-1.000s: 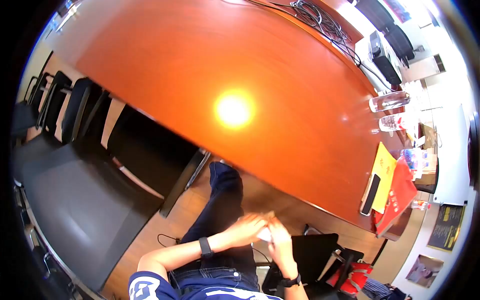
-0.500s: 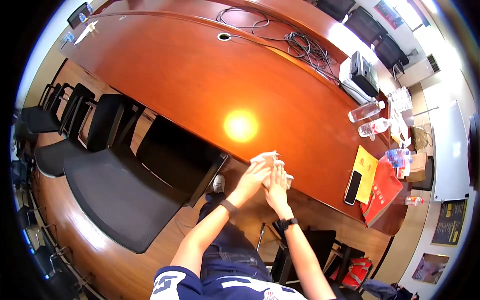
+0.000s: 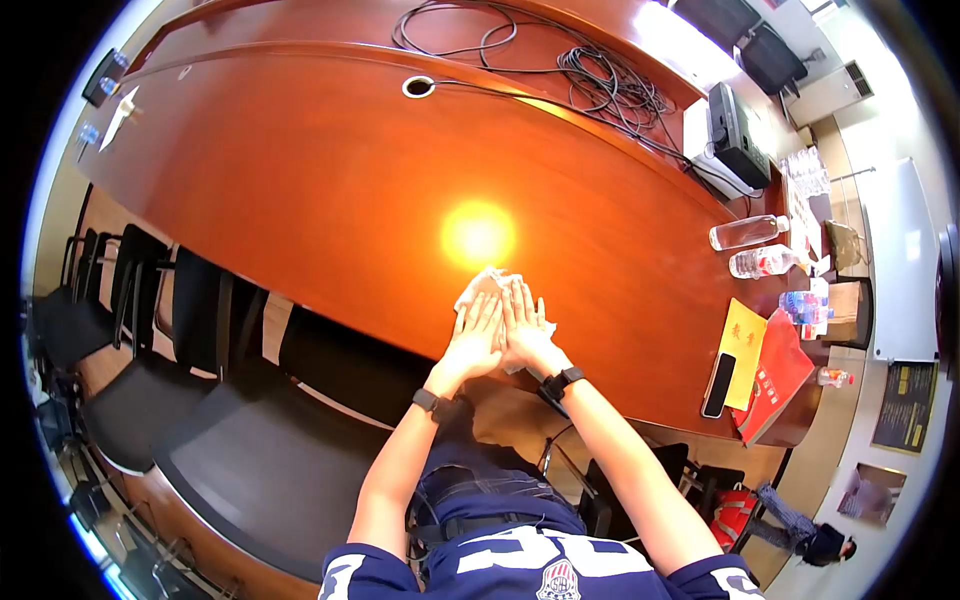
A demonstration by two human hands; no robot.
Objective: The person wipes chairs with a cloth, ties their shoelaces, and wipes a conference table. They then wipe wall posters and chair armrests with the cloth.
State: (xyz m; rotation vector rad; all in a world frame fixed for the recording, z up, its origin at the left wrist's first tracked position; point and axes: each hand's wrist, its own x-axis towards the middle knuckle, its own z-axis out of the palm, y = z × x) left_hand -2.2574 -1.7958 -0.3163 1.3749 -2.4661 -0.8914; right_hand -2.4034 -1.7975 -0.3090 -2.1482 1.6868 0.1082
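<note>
A pale, crumpled cloth (image 3: 481, 284) lies on the reddish-brown wooden table (image 3: 340, 250), just in from its near edge. My left hand (image 3: 477, 338) rests flat on the cloth, with its fingers stretched forward. Beside it, my right hand (image 3: 526, 326) presses down on the same cloth, fingers straight and slightly spread. The hands touch or nearly touch along their inner sides. Most of the cloth is hidden under them; bits show past the fingertips and to the right. I wear a dark band on each wrist.
Coiled black cables (image 3: 610, 90) lie in the table's sunken middle, near a black device (image 3: 738, 135). Clear bottles (image 3: 748, 232), a yellow folder (image 3: 738, 345), a phone (image 3: 718, 385) and a red folder (image 3: 778, 375) are at right. Black chairs (image 3: 270, 440) stand along the near left side.
Both hands have moved forward and a little left from the table's edge, taking the cloth along. The cloth now lies flatter under the hands. My view has shifted slightly.
</note>
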